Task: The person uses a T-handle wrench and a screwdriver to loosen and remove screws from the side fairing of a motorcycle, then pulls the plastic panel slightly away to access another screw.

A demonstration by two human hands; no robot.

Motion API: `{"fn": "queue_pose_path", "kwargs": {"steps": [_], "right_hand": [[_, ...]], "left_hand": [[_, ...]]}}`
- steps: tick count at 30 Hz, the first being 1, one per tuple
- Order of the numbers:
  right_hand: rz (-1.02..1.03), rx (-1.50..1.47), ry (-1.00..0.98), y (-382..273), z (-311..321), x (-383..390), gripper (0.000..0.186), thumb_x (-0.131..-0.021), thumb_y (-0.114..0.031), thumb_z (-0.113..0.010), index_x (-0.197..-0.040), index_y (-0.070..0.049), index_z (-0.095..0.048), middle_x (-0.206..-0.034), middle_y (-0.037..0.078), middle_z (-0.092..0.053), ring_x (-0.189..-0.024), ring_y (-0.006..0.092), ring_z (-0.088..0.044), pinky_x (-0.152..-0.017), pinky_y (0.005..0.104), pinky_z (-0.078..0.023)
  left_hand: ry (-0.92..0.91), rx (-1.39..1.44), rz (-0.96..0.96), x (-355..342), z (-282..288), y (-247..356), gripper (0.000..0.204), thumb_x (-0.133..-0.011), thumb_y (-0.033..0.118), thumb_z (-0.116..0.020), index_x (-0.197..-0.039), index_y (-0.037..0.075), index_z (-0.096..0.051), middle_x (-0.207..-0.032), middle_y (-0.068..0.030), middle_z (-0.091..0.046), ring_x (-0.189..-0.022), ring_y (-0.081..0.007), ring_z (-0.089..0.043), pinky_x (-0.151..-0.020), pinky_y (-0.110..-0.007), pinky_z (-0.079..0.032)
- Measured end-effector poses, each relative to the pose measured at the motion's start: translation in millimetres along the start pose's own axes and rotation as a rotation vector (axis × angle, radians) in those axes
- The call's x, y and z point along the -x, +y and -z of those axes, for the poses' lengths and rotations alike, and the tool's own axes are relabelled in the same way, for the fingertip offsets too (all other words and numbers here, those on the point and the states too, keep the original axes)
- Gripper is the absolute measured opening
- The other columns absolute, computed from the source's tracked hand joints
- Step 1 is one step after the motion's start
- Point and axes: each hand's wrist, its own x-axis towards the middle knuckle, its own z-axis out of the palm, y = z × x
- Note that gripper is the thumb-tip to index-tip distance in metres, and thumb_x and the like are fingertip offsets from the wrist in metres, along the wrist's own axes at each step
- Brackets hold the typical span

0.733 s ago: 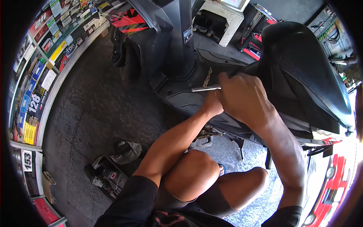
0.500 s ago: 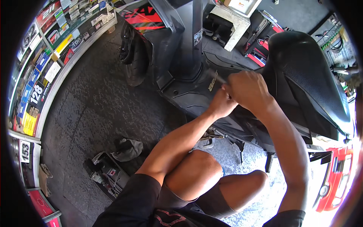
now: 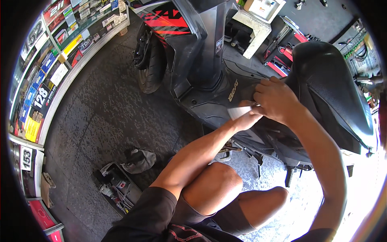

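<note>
My left hand [image 3: 249, 119] and my right hand [image 3: 279, 100] meet over the footboard [image 3: 242, 82] of a black scooter [image 3: 203, 52]. A pale, flat, blurred piece [image 3: 239, 112] juts out to the left from between them; its kind cannot be made out. Both hands are closed, fingers curled inward. The left thumb and fingers pinch at the base of the pale piece, while the right fingers bend close above it and hide part of the grip. Behind my right hand rises the scooter's black seat [image 3: 322, 68].
On the dark floor at lower left lie a tool tray [image 3: 128, 186] and a grey cloth [image 3: 139, 160]. A glass display case [image 3: 50, 76] full of boxes curves along the left. Beyond the scooter stand a white bench [image 3: 256, 30] and a red tool trolley [image 3: 282, 60].
My hands have shifted slightly right and lower in the picture. A thin, blurred greyish piece pointed up-left from them before; now a broader pale piece shows at their left. The view has shifted slightly.
</note>
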Motion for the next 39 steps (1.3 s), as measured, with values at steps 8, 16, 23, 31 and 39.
{"fn": "queue_pose_path", "kwargs": {"steps": [8,16,23,31,39], "right_hand": [[-0.696,-0.516,-0.331,10,-16,0,0.036,-0.091,-0.041,-0.066,-0.094,-0.007,-0.076,-0.101,0.011,-0.071,-0.117,0.0288,-0.063,-0.094,0.043,-0.05],[0.138,0.095,0.004,17,-2,6,0.031,-0.082,-0.042,-0.073,-0.092,-0.013,-0.076,-0.107,-0.001,-0.067,-0.117,0.0184,-0.058,-0.1,0.0375,-0.045],[-0.611,-0.889,-0.365,3,-10,-1,0.061,-0.102,-0.047,-0.049,-0.071,0.001,-0.072,-0.066,0.017,-0.069,-0.069,0.0325,-0.072,-0.068,0.0461,-0.055],[0.043,-0.736,0.131,-19,-5,-6,0.045,-0.103,-0.045,-0.048,-0.106,-0.005,-0.07,-0.085,0.02,-0.071,-0.087,0.0417,-0.069,-0.081,0.0502,-0.053],[-0.345,-0.395,-0.132,22,-5,-1,0.045,-0.103,-0.043,-0.049,-0.103,-0.002,-0.068,-0.093,0.021,-0.071,-0.095,0.0417,-0.069,-0.083,0.0523,-0.053]], "left_hand": [[-0.124,-0.016,0.272,-2,5,18,0.023,-0.093,0.02,-0.068,-0.076,0.003,-0.066,-0.068,-0.0012,-0.062,-0.066,-0.009,-0.052,-0.061,-0.032,-0.043],[-0.163,-0.122,0.094,-3,6,-15,0.017,-0.094,0.016,-0.067,-0.084,0.003,-0.069,-0.072,-0.0005,-0.066,-0.069,-0.0088,-0.056,-0.065,-0.031,-0.045],[-0.177,0.386,0.109,-3,2,-21,0.01,-0.09,0.01,-0.067,-0.091,0.002,-0.072,-0.085,-0.008,-0.075,-0.083,-0.0137,-0.069,-0.075,-0.032,-0.051],[-0.13,0.416,-0.012,0,-12,-82,0.022,-0.098,0.01,-0.063,-0.117,-0.001,-0.063,-0.114,-0.0104,-0.067,-0.106,-0.0166,-0.062,-0.093,-0.033,-0.05],[-0.055,0.116,0.29,13,9,-36,0.046,-0.107,0.043,-0.053,-0.074,0.011,-0.045,-0.06,0.0077,-0.038,-0.055,-0.004,-0.036,-0.05,-0.03,-0.028]]}}
